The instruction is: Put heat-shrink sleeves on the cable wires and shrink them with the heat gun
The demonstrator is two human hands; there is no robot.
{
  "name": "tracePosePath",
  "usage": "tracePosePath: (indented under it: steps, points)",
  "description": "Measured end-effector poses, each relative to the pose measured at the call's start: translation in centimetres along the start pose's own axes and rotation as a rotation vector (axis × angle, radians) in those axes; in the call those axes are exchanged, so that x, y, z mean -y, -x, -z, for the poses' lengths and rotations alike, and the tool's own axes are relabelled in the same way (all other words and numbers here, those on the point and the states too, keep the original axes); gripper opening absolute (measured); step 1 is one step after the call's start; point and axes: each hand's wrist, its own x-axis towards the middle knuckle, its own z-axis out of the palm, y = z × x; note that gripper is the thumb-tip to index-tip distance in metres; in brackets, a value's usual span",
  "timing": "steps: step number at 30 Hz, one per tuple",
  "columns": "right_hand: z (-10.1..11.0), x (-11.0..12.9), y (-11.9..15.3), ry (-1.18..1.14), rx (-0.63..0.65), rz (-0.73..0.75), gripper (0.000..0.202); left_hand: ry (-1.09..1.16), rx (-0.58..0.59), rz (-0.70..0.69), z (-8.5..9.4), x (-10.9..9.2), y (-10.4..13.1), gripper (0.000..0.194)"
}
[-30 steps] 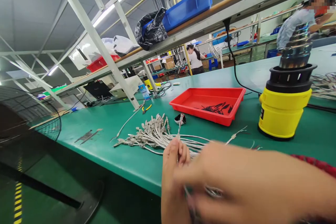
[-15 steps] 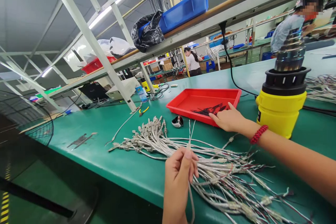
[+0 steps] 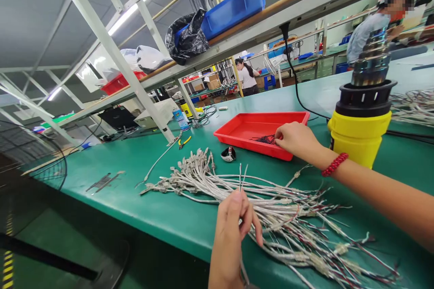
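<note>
My left hand (image 3: 235, 221) pinches a white cable (image 3: 241, 178) whose two split wire ends point upward above the fingertips. Under and beside it a large bundle of white cables (image 3: 210, 180) lies across the green table, with connectors at the left and loose wire ends at the right. My right hand (image 3: 293, 140), with a red bracelet (image 3: 335, 164) at the wrist, reaches over the edge of a red tray (image 3: 244, 126). Its fingers are bent together at thin black pieces (image 3: 263, 139) in the tray; what they grip, if anything, is hidden.
A yellow heat tool (image 3: 359, 131) with a metal nozzle stands upright right of the tray. Yellow-handled pliers (image 3: 185, 142) and a small dark and silver object (image 3: 228, 154) lie nearby. A shelf holds a blue bin (image 3: 235, 9). Two people are in the background.
My right hand's fingers have closed from a spread pose over the black pieces. My left fingers have shifted higher on the cable, close to its split wires.
</note>
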Motion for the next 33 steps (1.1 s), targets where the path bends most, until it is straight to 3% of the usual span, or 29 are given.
tracePosePath:
  steps: [3,6,8,9,12,15,18,23,27,33]
  points:
    - [0.7,1.3,0.7,-0.088,-0.082,0.151,0.023,-0.043,-0.036,0.059,0.0,-0.3,0.4,0.043]
    - [2.7,4.1,2.2,-0.306,-0.282,0.242,0.025,-0.005,-0.116,0.018,-0.3,-1.0,0.9,0.034]
    - [4.6,6.4,3.5,-0.726,-0.474,0.231,0.022,0.034,-0.201,-0.065,-0.5,-1.2,1.1,0.036]
    - [5.4,7.4,4.1,-0.914,-0.472,0.212,0.028,0.042,-0.246,-0.107,-0.5,-1.2,1.2,0.04]
    - [7.2,9.8,5.6,-1.309,-0.309,0.11,0.023,0.04,-0.383,-0.215,-0.3,-1.0,1.2,0.047]
    - [7.6,11.1,6.4,-1.579,-0.143,0.025,0.015,0.077,-0.511,-0.321,-0.2,-0.8,1.1,0.043]
    - [7.3,11.8,7.0,-1.75,0.035,-0.063,0.02,0.123,-0.596,-0.441,-0.5,-0.5,1.1,0.04]
    - [6.7,12.8,8.2,-1.883,0.283,-0.158,0.023,0.14,-0.608,-0.517,-1.1,0.2,1.5,0.039]
    - [6.4,13.3,8.8,-1.925,0.378,-0.237,0.03,0.169,-0.644,-0.494,-1.3,0.6,1.8,0.036]
    - [6.5,13.0,8.5,-1.999,0.396,-0.223,0.027,0.176,-0.609,-0.452,-1.7,0.9,1.7,0.037]
